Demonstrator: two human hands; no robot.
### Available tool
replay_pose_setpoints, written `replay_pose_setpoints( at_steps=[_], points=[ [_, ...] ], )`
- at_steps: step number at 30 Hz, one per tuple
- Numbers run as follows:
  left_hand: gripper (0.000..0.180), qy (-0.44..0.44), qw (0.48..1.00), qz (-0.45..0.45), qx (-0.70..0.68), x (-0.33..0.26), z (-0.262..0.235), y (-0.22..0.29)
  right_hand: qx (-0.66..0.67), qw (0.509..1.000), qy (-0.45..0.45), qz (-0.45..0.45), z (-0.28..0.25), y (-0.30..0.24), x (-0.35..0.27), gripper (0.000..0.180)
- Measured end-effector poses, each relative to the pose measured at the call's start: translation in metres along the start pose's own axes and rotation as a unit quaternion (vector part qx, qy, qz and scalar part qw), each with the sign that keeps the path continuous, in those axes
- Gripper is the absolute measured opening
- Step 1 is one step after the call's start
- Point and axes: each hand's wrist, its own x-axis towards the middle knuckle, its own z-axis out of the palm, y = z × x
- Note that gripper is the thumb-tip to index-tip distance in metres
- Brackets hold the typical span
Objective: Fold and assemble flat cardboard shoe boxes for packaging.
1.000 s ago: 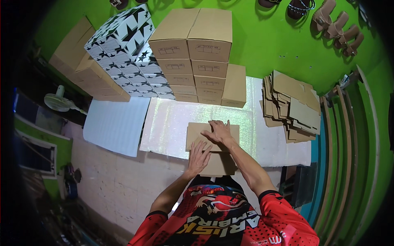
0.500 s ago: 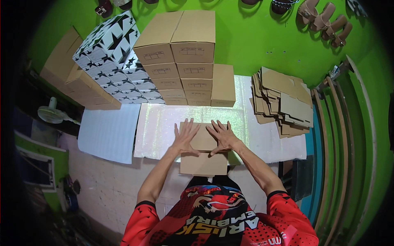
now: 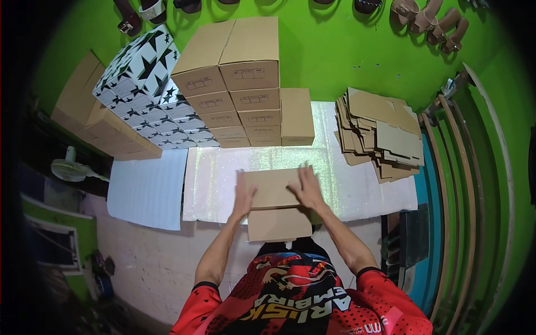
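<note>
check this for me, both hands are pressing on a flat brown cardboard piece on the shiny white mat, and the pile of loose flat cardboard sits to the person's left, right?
Not quite. The left hand and right hand do press on the flat brown cardboard piece on the shiny white mat, but the pile of loose flat cardboard sits to the person's right, not left. The head view shows it.

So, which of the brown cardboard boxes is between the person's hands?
The half-folded brown box at the near edge of the glittery sheet: left hand and right hand press its sides. The others are stacked by the wall.
</note>
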Motion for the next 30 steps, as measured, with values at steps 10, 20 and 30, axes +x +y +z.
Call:
replay_pose_setpoints(
  at_steps=[10,20,30],
  points=[
    [0.086,0.054,0.990,-0.095,-0.092,0.000,0.013,0.017,-0.119,0.990,0.043,-0.060,0.016,-0.017,-0.011,0.088],
    [0.061,-0.035,0.939,0.086,0.332,-0.001,0.020,0.045,-0.099,0.987,0.039,-0.123,0.050,-0.047,-0.004,0.064],
    [0.067,-0.006,0.959,-0.015,0.284,-0.003,0.004,0.021,-0.203,0.966,-0.019,-0.160,0.012,-0.035,0.009,0.091]
  ],
)
